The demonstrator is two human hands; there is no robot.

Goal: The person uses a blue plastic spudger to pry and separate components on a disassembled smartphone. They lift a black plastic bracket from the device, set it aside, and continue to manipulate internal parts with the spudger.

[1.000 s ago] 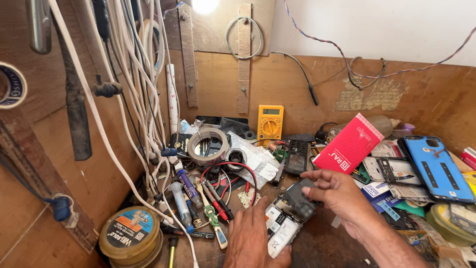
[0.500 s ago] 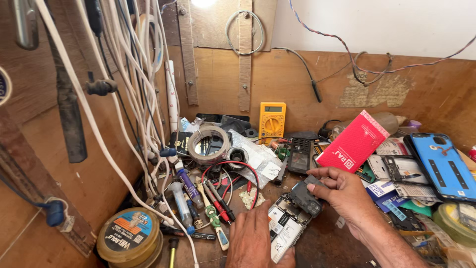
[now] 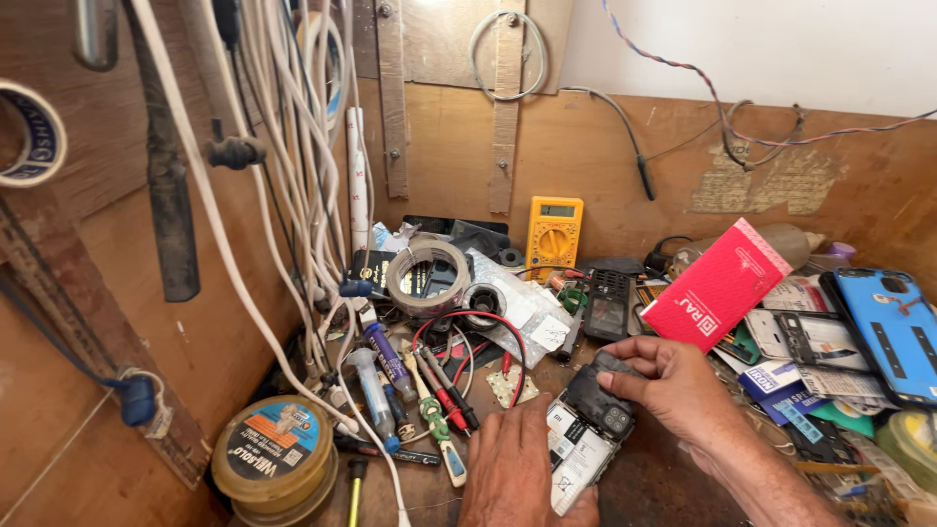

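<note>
Looking down on my crowded wooden workbench (image 3: 683,488), I have both hands on a small opened phone (image 3: 586,434) lying near the front edge, at the middle of the view. My left hand (image 3: 517,468) presses flat on its lower end, fingers closed over the pale, labelled inside. My right hand (image 3: 683,390) pinches a dark back cover (image 3: 600,400) narrowly between thumb and fingertips at the phone's upper end. To do this well, I judge the left hand should pin the body firmly while the right keeps the cover level and square to its edges, easing rather than forcing.

A red rectangular box (image 3: 717,283) with white marks leans tilted just beyond my right hand. A yellow multimeter (image 3: 553,237) stands against the back wall. A round yellow tin (image 3: 275,459) with a blue label sits at front left. A blue phone case (image 3: 893,332) lies far right, with small white and blue printed packets (image 3: 781,381) between it and my hand
</note>
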